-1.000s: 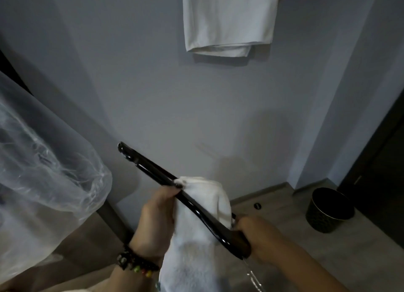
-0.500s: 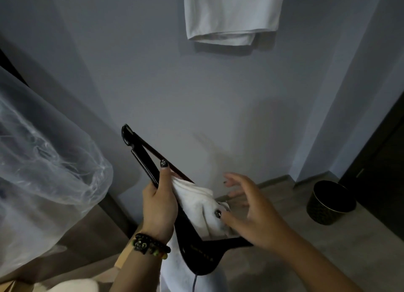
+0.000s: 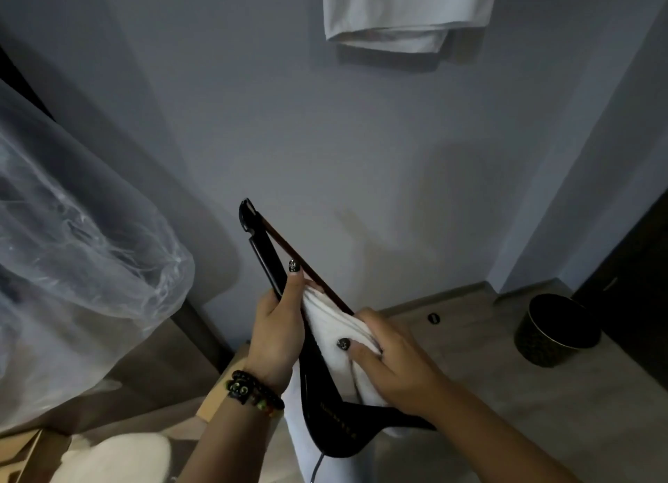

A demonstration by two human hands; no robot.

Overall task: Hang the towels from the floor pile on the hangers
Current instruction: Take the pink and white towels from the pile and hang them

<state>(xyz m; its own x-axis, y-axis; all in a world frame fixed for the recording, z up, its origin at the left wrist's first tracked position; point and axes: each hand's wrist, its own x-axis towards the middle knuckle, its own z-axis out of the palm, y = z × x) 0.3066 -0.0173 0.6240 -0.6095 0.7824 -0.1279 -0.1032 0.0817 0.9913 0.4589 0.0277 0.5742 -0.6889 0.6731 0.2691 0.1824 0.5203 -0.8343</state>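
The left hand (image 3: 276, 332) held the black hanger (image 3: 267, 262) by one arm, in a narrow grip. The right hand (image 3: 392, 365) pinched the white towel (image 3: 338, 323) folded over the crossbar. To do this well, the towel should probably be pulled evenly along the bar, while the hanger is kept steady. Another towel (image 3: 405, 9) hung far above.

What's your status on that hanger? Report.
Left hand grips black wooden hanger. Right hand pinches folded white towel draped over its bar. Nothing blocking.

Glossy black hanger (image 3: 327, 415); soft white cloth towel (image 3: 338, 329); crinkled clear plastic (image 3: 72, 251).
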